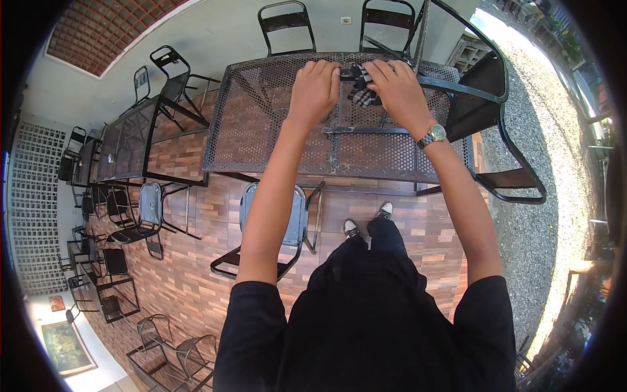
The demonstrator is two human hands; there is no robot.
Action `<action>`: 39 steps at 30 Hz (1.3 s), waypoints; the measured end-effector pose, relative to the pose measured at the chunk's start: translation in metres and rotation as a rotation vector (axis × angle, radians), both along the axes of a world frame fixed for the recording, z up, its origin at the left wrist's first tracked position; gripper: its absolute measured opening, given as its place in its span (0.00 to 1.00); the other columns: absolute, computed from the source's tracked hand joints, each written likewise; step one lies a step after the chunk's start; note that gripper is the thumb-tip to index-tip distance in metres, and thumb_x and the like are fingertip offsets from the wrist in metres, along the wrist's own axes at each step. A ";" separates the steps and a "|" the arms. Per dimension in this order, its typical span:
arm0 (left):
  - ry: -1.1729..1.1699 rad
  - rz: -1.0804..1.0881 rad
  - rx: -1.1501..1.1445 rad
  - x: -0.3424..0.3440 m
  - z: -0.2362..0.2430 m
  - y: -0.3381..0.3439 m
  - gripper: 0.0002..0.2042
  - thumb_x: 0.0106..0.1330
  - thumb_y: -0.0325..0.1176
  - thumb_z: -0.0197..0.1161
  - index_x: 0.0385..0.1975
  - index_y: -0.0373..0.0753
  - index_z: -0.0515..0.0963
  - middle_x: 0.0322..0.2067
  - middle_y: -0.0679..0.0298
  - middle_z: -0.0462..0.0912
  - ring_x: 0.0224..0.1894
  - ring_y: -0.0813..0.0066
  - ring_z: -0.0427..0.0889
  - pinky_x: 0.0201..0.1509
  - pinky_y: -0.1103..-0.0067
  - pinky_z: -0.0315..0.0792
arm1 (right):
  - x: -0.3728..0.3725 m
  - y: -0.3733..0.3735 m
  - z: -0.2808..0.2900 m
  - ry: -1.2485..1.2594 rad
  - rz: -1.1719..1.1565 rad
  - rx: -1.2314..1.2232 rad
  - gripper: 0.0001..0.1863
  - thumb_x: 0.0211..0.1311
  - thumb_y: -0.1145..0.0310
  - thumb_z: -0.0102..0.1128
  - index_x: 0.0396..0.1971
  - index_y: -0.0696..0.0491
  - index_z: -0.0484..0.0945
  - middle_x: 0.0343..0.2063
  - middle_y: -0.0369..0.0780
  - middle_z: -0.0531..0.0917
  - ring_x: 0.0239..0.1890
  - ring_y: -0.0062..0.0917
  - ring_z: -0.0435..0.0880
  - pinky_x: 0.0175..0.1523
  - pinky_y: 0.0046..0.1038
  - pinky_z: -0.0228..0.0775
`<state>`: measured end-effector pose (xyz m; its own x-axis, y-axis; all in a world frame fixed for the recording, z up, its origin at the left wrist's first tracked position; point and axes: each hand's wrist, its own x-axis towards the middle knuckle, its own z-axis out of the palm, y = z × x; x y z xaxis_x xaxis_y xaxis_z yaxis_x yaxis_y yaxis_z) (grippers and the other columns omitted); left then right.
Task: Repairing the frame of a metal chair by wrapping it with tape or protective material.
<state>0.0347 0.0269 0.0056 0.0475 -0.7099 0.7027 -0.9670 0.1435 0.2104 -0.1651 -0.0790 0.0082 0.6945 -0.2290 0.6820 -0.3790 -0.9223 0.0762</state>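
A black metal chair (pixel 480 85) lies tipped over on the perforated metal table (pixel 274 140), with its frame and legs reaching across the tabletop. My left hand (pixel 313 91) is closed round the end of a dark bar (pixel 346 74) that appears to belong to this chair. Close beside it, my right hand (pixel 398 93) is closed on a black-and-white checkered cloth (pixel 364 96) pressed against the same bar. Part of the cloth hangs below my right fingers. My palms and the gripped part of the bar are hidden. A watch circles my right wrist.
Two black chairs (pixel 287 27) stand behind the table by the wall. A chair with a grey-blue panel (pixel 297 219) stands left of my legs. More tables and chairs fill the left side. Gravel (pixel 532 215) borders the tiled floor at the right.
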 end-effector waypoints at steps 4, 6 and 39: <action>0.011 -0.011 0.001 0.000 0.002 -0.001 0.11 0.77 0.33 0.53 0.47 0.38 0.81 0.39 0.60 0.82 0.44 0.57 0.79 0.49 0.64 0.70 | 0.006 0.003 0.000 -0.022 -0.009 0.026 0.24 0.64 0.63 0.66 0.58 0.53 0.77 0.52 0.39 0.82 0.55 0.39 0.77 0.65 0.42 0.67; 0.013 0.004 0.019 0.000 0.002 -0.002 0.11 0.77 0.33 0.53 0.47 0.38 0.81 0.39 0.59 0.82 0.45 0.56 0.79 0.50 0.64 0.70 | 0.016 0.008 -0.001 -0.026 -0.018 0.024 0.23 0.63 0.63 0.66 0.57 0.54 0.78 0.52 0.38 0.82 0.55 0.39 0.77 0.65 0.42 0.67; 0.175 -0.006 -0.294 -0.021 0.027 -0.007 0.15 0.71 0.29 0.54 0.55 0.35 0.77 0.55 0.51 0.80 0.64 0.48 0.74 0.74 0.56 0.60 | 0.056 0.015 -0.002 -0.397 0.417 0.781 0.32 0.62 0.69 0.53 0.67 0.62 0.68 0.67 0.49 0.71 0.71 0.45 0.66 0.76 0.42 0.54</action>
<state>0.0140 0.0194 0.0322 0.1821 -0.4787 0.8589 -0.9189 0.2281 0.3220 -0.1087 -0.0642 0.0061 0.5743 -0.5043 0.6449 0.1244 -0.7248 -0.6776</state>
